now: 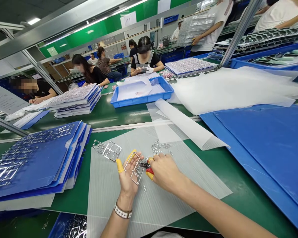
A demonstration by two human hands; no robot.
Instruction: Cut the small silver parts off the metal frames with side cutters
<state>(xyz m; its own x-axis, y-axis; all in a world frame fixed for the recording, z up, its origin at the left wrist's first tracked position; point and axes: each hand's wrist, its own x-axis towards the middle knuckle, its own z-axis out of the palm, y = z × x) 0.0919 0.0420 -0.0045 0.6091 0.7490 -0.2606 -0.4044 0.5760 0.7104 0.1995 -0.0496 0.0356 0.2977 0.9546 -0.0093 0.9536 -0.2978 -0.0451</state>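
A silver metal sprue frame [135, 161] is held steady between the fingers of the left hand [127, 181], capped in yellow finger cots [119, 165], while red-handled side cutters [147, 168] are gripped by the right hand [166, 172], their tips set close against the frame above a translucent corrugated plastic sheet [161, 195]

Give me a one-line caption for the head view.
Left hand holds a metal parts frame while right hand works side cutters over a plastic sheet.

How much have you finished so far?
Done: a small heap of metal pieces lies on the plastic sheet. In hand: the left hand holds a metal frame, the right hand red-handled cutters. Still waiting: another frame and a stack of blue sheets with frames.
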